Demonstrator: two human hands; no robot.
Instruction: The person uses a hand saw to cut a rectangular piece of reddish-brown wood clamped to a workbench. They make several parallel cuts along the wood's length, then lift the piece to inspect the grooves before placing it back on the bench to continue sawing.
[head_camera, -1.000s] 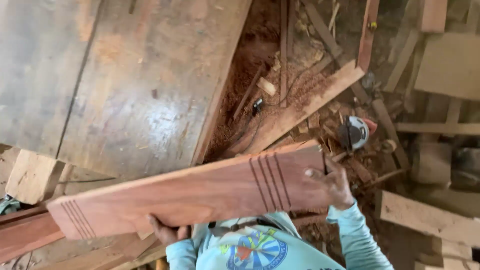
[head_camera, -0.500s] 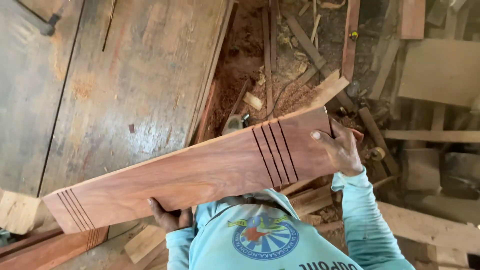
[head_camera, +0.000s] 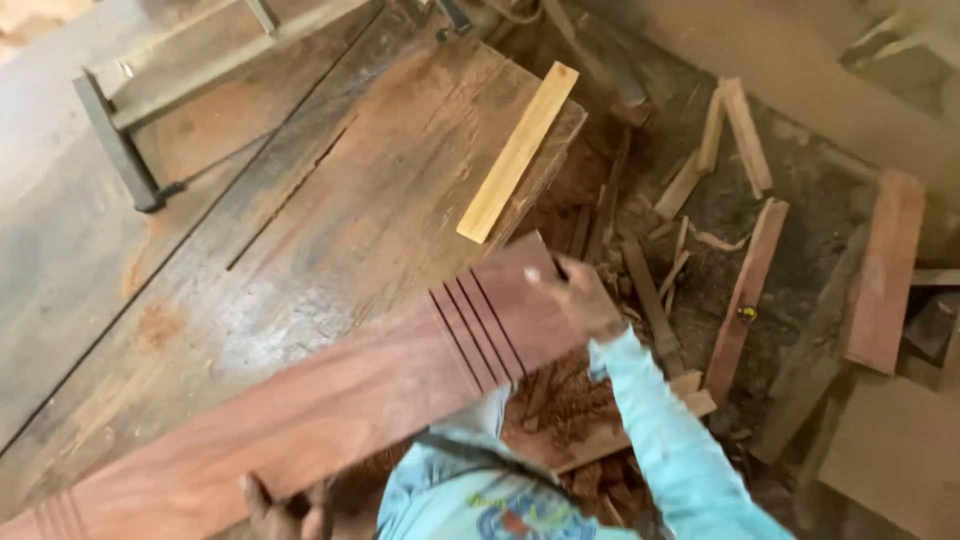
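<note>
Your right hand grips the grooved end of one reddish board; your left hand clasps its near edge at 7 o'clock. The board lies slanted over the desk. One pale strip rests at 12 o'clock. Four grooves cross near your right hand.

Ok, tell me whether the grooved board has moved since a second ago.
Yes. The grooved board now lies over the worn table, its grooved end near the pale strip; earlier it hung short of the table's edge.

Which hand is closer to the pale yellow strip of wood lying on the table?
Right. The right hand grips the reddish plank's grooved end just below the yellow strip; the left hand holds the plank's near edge, much farther away.
</note>
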